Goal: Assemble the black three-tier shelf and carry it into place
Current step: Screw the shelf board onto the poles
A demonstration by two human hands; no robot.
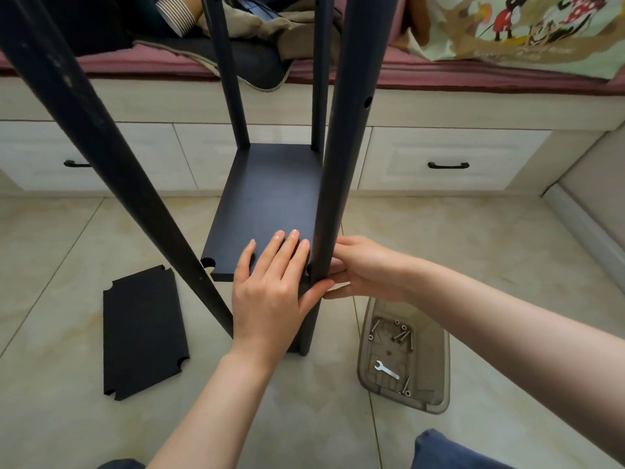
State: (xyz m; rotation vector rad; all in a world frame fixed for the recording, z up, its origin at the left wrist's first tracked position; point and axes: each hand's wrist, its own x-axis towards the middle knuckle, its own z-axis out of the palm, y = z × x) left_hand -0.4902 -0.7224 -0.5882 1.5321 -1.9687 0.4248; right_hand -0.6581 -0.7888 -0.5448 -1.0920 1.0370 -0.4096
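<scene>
Over tiled floor (473, 248), left hand (270, 299) fingers (287, 252) lie flat at the board (267, 198) edge; right hand (365, 269) fingers (334, 265) grasp the post (338, 147).

floor (473, 252): beige tiles | drawers (446, 160): pale wood, black handles | cushion (473, 74): pink

From where I stand there is open room over the shelf board (267, 204), except at its near right corner, where the left hand (270, 286) lies flat and the right hand (365, 269) grips the near right post (341, 147). Left of the board a leaning post (111, 164) and a spare panel (143, 328) block the way. A tray (439, 367) sits to its right and drawers (439, 157) close it off behind.
</scene>
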